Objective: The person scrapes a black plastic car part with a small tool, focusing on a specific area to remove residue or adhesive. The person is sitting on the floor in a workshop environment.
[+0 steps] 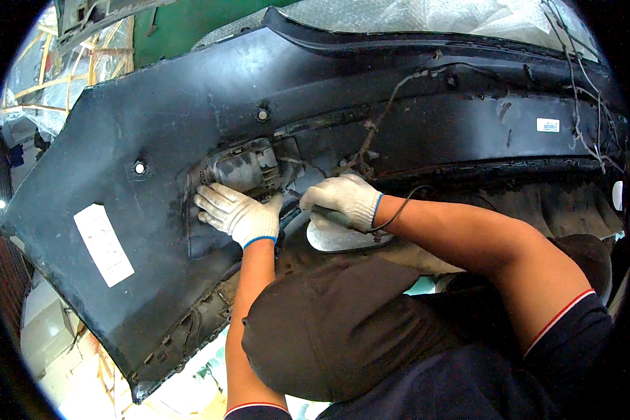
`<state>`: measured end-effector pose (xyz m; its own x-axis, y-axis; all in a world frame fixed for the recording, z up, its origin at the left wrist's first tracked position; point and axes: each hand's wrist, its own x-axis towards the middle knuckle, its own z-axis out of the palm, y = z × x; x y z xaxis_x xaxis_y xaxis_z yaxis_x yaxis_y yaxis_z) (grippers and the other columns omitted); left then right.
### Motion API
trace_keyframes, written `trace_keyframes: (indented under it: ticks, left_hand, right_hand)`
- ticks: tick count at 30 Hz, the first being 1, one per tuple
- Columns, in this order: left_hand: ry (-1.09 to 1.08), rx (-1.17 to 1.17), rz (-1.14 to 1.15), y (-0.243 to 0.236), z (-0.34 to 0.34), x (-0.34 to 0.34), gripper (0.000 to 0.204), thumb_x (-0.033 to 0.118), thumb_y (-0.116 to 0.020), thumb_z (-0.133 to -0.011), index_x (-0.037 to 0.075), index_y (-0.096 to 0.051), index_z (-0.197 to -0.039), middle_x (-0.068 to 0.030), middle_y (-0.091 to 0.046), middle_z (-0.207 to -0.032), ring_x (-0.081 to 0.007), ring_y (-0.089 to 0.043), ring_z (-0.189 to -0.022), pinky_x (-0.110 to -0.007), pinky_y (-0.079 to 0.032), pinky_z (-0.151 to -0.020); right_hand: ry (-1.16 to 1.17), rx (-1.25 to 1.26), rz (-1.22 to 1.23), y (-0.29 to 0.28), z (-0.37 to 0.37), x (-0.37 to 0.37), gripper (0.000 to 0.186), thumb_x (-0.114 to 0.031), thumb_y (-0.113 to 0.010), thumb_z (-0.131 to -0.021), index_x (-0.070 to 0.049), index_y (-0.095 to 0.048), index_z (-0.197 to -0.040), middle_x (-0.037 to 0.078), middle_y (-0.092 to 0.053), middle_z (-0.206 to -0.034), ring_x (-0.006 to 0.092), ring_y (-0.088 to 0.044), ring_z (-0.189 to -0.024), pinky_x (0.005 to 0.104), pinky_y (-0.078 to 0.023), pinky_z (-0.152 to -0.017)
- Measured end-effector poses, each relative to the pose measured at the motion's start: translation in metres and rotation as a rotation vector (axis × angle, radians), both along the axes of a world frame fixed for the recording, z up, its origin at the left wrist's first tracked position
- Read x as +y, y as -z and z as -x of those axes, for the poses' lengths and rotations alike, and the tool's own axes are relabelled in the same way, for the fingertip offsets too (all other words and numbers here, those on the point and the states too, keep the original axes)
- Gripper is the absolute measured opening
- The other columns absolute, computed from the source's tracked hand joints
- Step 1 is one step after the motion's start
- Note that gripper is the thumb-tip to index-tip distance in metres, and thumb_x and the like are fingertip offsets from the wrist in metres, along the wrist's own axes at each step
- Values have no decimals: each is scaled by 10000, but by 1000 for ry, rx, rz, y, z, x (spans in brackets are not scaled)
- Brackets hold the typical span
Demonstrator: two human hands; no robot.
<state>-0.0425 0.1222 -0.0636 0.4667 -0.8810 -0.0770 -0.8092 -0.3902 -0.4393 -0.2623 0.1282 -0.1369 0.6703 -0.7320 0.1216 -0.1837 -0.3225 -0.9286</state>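
A large black car bumper [210,77], its inner side facing up, lies before me. Set into it is a dark, dirty ribbed plastic housing, like a lamp [241,166]. My left hand [239,215], in a white knit glove, rests against the near side of this housing with its fingers stretched out. Just to the right, my gloved right hand [343,199] is closed around a slim tool with a grey-green handle [331,216]. Its thin dark end points left toward the housing; the exact kind is unclear. A black wire [406,199] loops over my right wrist.
A wiring harness [392,98] runs along the bumper, with loose cables [581,91] at right. A white paper label [103,245] is stuck on the left part. A pale oval piece [346,236] lies below my right hand. A dark cap [336,325] fills the lower middle.
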Motion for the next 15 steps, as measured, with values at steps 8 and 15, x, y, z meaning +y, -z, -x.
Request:
trace_keyframes:
  ticks: [8, 15]
  left_hand:
    - [35, 39, 58, 2, -3, 5, 1555, 720, -919, -602, -137, -148, -1646, -319, -114, -1758, -502, -41, -1652, -648, -79, -1326]
    - [27, 67, 77, 1, 0, 4, 1559, 698, -947, -609, -147, -128, -1632, -338, -97, -1747, -497, -33, -1654, -660, -66, -1326]
  right_hand:
    - [18, 19, -16, 6, -2, 0, 296, -315, -720, -965, -196, -641, -1223, 166, -763, -990, 446, -739, -942, 552, -572, -807]
    - [18, 55, -54, 3, -3, -2, 297, -221, -773, -929, -198, -656, -1200, 107, -769, -965, 387, -750, -931, 490, -575, -803]
